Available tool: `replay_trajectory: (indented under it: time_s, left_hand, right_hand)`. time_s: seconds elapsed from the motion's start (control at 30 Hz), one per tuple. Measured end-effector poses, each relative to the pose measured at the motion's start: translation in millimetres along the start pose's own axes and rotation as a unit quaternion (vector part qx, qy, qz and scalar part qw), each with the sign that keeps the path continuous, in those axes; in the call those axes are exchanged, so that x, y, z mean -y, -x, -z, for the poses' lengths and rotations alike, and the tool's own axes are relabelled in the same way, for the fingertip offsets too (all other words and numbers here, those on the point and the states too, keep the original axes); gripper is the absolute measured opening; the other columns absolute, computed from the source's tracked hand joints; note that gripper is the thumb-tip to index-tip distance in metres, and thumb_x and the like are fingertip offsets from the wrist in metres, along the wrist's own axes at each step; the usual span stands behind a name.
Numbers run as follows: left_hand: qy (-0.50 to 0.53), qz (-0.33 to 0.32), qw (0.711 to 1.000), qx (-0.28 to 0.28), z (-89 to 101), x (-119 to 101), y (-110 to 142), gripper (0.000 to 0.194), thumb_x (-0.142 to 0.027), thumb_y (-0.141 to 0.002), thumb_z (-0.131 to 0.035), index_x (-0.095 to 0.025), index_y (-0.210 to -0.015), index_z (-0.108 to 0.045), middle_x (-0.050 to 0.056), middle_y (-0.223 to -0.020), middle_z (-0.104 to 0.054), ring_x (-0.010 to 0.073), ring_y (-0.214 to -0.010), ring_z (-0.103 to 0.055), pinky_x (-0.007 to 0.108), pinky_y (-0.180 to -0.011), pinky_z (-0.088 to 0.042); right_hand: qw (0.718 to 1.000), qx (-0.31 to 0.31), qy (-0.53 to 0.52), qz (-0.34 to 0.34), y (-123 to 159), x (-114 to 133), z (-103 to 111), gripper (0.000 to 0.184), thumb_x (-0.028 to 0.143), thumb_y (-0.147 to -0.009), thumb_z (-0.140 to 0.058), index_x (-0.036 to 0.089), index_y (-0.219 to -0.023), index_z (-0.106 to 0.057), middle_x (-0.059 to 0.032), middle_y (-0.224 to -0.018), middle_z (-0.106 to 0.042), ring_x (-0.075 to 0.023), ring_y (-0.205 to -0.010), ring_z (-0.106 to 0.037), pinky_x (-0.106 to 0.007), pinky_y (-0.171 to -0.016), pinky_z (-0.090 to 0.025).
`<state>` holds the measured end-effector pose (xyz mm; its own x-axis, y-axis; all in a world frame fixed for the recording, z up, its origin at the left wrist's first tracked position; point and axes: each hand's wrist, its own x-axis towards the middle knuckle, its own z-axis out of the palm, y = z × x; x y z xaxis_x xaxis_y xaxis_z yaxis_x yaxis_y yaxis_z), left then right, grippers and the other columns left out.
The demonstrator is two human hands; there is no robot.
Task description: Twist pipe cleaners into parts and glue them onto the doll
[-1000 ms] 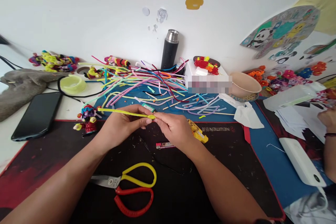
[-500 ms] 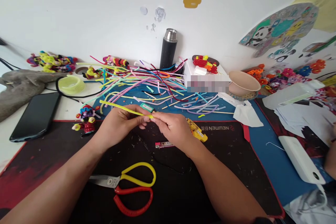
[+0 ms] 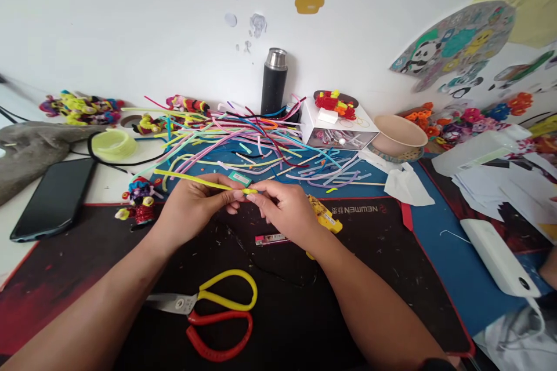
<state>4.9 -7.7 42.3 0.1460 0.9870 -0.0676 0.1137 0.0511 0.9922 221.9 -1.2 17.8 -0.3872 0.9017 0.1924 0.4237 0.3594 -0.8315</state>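
Between my two hands is a yellow pipe cleaner (image 3: 191, 178), its long tail pointing left over the back of my left hand. My left hand (image 3: 202, 203) pinches it between thumb and forefinger. Right beside that, my right hand (image 3: 282, 203) grips its short bent end with the fingertips. Both hands hover over the dark mat (image 3: 383, 278). Below them lie scissors (image 3: 221, 301) with one yellow and one red handle. A small pipe-cleaner doll (image 3: 141, 200) sits left of my left wrist.
Loose coloured pipe cleaners (image 3: 235, 133) are heaped behind my hands, near a black flask (image 3: 274, 81) and a white box (image 3: 335, 130). A phone (image 3: 54, 200) lies left. On the right are a bowl (image 3: 399, 136), a white power bank (image 3: 498, 258) and a person's arm (image 3: 549, 266).
The fingers of both hands shift slightly at the pipe cleaner's bent end, and its tail tilts a little. The person's hand at the right edge has drawn mostly out of view.
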Motion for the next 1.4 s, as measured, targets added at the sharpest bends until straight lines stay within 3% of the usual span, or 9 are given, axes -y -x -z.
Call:
replay_trajectory:
  time_s: [0.23,0.47,0.73,0.93,1.2,1.4]
  left_hand:
    - [-0.001,-0.018,1.000,0.007,0.5,-2,0,0.030,-0.050,-0.072,-0.099,-0.023,-0.076,-0.085,0.005,-0.075,-0.080,0.0196,-0.063,-0.069,0.030,-0.060,-0.060]
    - [0.028,0.011,0.999,0.012,3.0,1,-1,0.041,-0.055,-0.067,-0.102,-0.022,-0.084,-0.086,0.007,-0.081,-0.083,0.0211,-0.064,-0.074,0.031,-0.061,-0.063]
    - [0.042,0.017,0.999,0.019,3.1,4,-1,0.036,-0.047,-0.063,-0.105,-0.021,-0.080,-0.085,0.005,-0.077,-0.081,0.0179,-0.063,-0.072,0.027,-0.062,-0.063]
    - [0.040,0.044,0.996,0.070,9.4,-9,1,0.035,-0.043,-0.060,-0.106,-0.020,-0.074,-0.084,0.004,-0.069,-0.079,0.0170,-0.061,-0.071,0.025,-0.058,-0.061]
    - [0.028,0.076,0.984,0.161,23.2,-9,5,0.033,-0.042,-0.068,-0.102,-0.017,-0.079,-0.083,0.003,-0.071,-0.078,0.0137,-0.060,-0.069,0.023,-0.058,-0.062]
    - [0.076,0.066,0.989,0.105,9.4,-7,3,0.046,-0.050,-0.062,-0.105,-0.017,-0.078,-0.077,0.002,-0.071,-0.076,0.0140,-0.061,-0.069,0.025,-0.059,-0.063]
  right_hand:
    - [0.999,0.004,0.019,0.029,0,2,1,0.025,0.034,-0.111,-0.063,0.024,-0.105,-0.086,-0.0003,-0.076,-0.079,-0.0150,-0.069,-0.071,-0.025,-0.068,-0.046]
    - [1.000,-0.010,-0.010,0.004,-1,3,0,0.021,0.035,-0.108,-0.068,0.024,-0.113,-0.085,-0.0005,-0.075,-0.079,-0.0156,-0.067,-0.071,-0.026,-0.067,-0.048]
    - [1.000,0.005,0.009,0.028,-2,1,2,0.024,0.031,-0.109,-0.064,0.024,-0.110,-0.087,-0.0004,-0.072,-0.078,-0.0168,-0.067,-0.071,-0.026,-0.067,-0.048]
    - [0.998,0.044,0.001,0.039,-2,9,8,0.024,0.032,-0.108,-0.066,0.024,-0.105,-0.089,0.0000,-0.067,-0.075,-0.0163,-0.064,-0.068,-0.026,-0.066,-0.046]
    - [0.989,0.139,-0.052,0.003,0,16,14,0.028,0.037,-0.106,-0.065,0.021,-0.099,-0.087,0.0028,-0.057,-0.063,-0.0139,-0.055,-0.057,-0.026,-0.060,-0.043]
    - [0.986,0.108,-0.116,-0.049,-2,7,12,0.032,0.047,-0.105,-0.064,0.020,-0.102,-0.082,0.0048,-0.057,-0.059,-0.0125,-0.050,-0.056,-0.025,-0.055,-0.044]
